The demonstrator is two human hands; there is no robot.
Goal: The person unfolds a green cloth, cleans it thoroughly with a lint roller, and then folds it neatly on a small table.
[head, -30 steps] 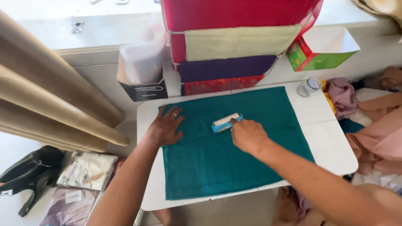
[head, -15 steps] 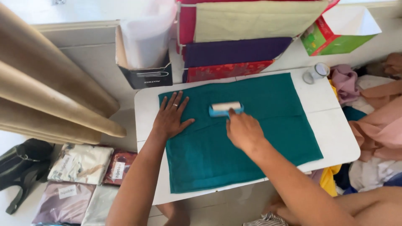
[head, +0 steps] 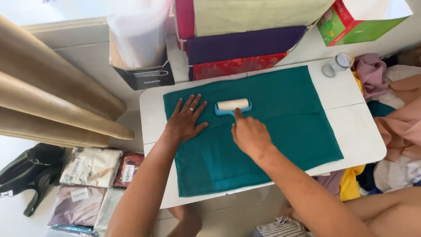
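Lint roller (head: 233, 105), blue-framed with a pale drum, is lying across the upper middle of the teal cloth (head: 280, 127), which is spreading flat over most of the white bench (head: 351, 131). Taking the cloth as the landmark: the right hand (head: 251, 135) is resting over its centre, just below the roller, fingers curled around the short blue handle and the index finger stretching along it toward the drum. Its forearm is running down and to the right, off the cloth's lower edge. The left hand (head: 184, 120) is lying palm-down on the cloth's upper left part, fingers spread wide and holding nothing, pressing the fabric flat; a ring is showing on one finger. Its arm is reaching straight down past the cloth's left lower corner.

Beyond the cloth's far edge, folded fabrics in purple (head: 243, 43) and red (head: 239, 66) are stacking up, with a dark cardboard box (head: 144, 77) to their left. A small glass jar (head: 337, 64) is standing just off the cloth's far right corner. Loose pink and peach garments (head: 399, 123) are piling to the cloth's right, and packaged fabrics (head: 90, 166) are lying on the floor to its left.
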